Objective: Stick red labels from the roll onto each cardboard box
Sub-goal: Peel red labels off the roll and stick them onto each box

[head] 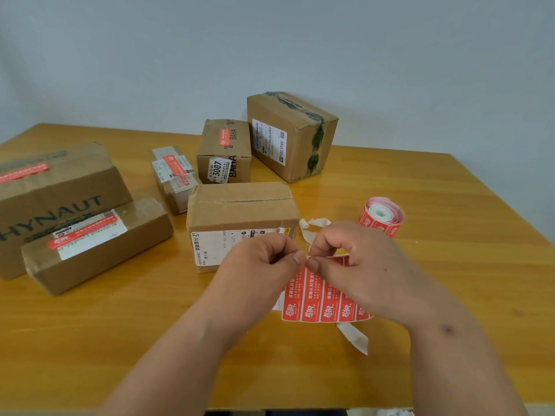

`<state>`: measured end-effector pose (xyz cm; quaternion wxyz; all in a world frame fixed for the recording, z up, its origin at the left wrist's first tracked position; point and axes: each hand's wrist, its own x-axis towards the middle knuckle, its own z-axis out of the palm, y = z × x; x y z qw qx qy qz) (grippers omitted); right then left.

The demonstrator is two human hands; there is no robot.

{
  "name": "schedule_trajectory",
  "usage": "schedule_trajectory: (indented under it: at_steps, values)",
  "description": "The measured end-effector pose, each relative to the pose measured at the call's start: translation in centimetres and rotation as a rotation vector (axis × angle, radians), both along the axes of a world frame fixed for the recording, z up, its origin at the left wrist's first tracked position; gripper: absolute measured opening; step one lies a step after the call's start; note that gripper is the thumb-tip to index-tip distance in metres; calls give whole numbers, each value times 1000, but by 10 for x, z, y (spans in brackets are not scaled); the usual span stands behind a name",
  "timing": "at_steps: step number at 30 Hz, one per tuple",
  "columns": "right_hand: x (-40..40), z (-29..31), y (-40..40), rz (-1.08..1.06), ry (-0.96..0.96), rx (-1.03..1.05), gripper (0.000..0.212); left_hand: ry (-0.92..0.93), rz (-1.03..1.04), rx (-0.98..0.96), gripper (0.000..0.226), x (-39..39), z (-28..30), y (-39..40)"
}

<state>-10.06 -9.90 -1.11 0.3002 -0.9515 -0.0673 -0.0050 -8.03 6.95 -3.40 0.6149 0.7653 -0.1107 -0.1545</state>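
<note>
Over the table's front middle, my left hand point(264, 259) and my right hand point(357, 265) both pinch the top edge of a strip of red labels point(318, 301), fingertips almost touching. The strip hangs down toward the table. Behind my right hand lies the label roll point(380, 216). Straight ahead sits a plain cardboard box point(240, 205) with a white shipping slip and no red label visible. The far box with dark tape point(297, 133) also shows no red label. Red labels show on the big box point(54, 181), the flat box point(96, 241), the slim box point(174, 175) and the small box point(223, 148).
White backing-paper scraps lie beside the near box point(312, 228) and below the strip point(356, 337). The wooden table point(450, 265) has bare room on the right and front left. A pale wall stands behind the table.
</note>
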Motion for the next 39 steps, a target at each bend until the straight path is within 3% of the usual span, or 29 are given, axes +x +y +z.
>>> schedule_trajectory:
  at_steps: [16, 39]
  values:
    - [-5, -4, 1, -42, -38, 220, 16, -137, 67, 44, 25, -10, -1, -5]
    - [-3, -8, 1, -14, -92, 269, 14, 20, 73, -68, 25, -9, -2, -5]
